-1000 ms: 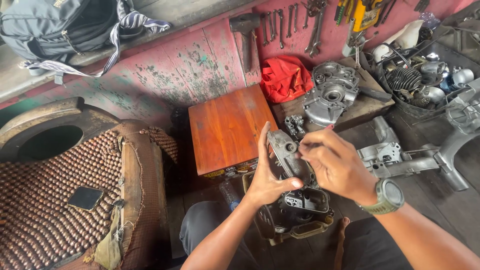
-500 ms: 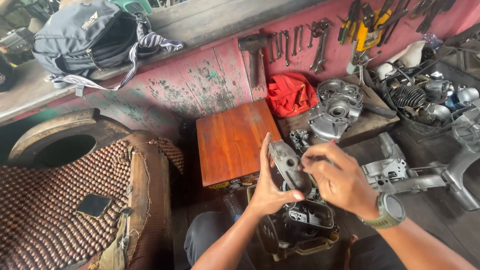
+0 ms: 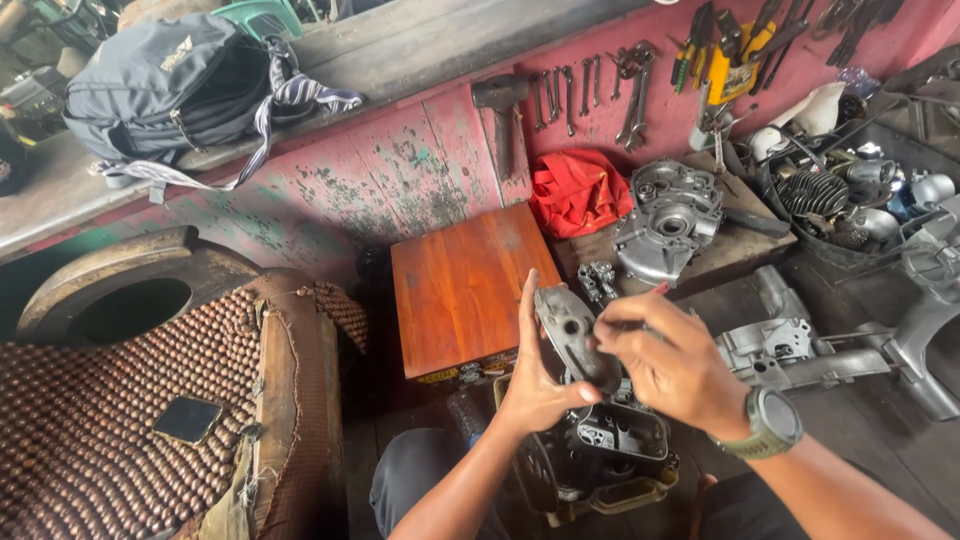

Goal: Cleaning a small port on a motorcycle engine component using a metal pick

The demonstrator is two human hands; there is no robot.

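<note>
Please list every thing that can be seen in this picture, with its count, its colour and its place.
metal cover: one, grey, held between both hands
engine block: one, dark, below the hands
wooden box: one, orange-brown, centre
red cloth: one, red, against the wall
engine case: one, silver, right of the cloth
wrenches: several, grey, hanging on the red wall
hammer: one, dark, hanging on the wall
backpack: one, grey, on the shelf at upper left
beaded seat cover: one, brown, at lower left
left hand: one, under the cover
right hand: one, wristwatch on, fingers on the cover
</note>
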